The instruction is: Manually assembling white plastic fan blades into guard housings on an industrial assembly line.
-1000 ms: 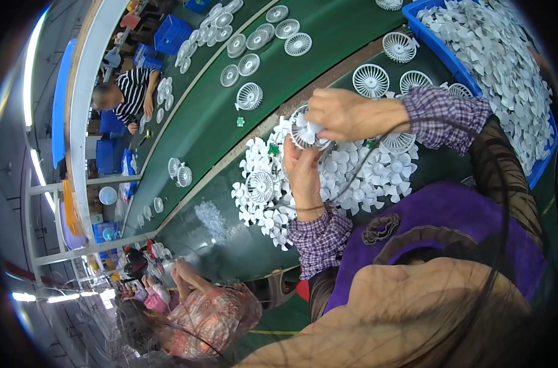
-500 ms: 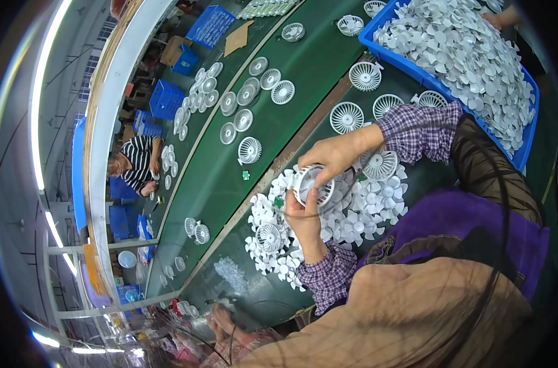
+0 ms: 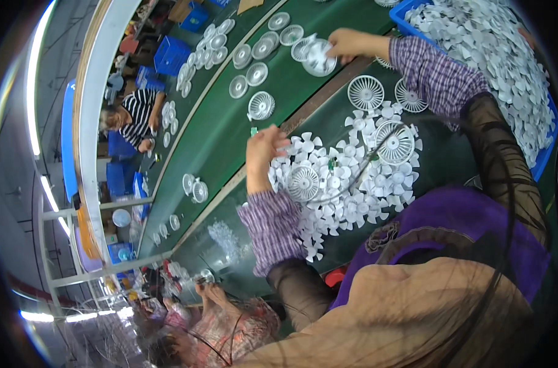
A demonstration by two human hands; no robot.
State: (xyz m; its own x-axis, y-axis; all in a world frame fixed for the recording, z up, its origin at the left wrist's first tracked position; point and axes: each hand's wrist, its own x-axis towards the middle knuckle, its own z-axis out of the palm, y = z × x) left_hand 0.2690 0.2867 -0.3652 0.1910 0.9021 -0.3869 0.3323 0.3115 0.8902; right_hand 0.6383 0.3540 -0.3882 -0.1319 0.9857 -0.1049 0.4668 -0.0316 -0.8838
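Observation:
My right hand reaches far over the green conveyor belt, its fingers closed on the edge of a white fan housing. That housing overlaps another ribbed round cover lying on the belt; a smooth, pale face shows on it. Near the belt's closer edge, my left hand is raised with fingers loosely apart and nothing in them. Below and beside it spreads a pile of white fan blades on the dark worktop. Two ribbed fan housings, one at the left and one at the right, lie on the pile.
A blue crate heaped with white fan blades stands at the right. More round housings sit on the belt. A co-worker in a striped top works across it; another person's hands are at the lower left.
My hands have parted. The right one carried the fan housing from above the pile out over the belt; the left let go and moved left.

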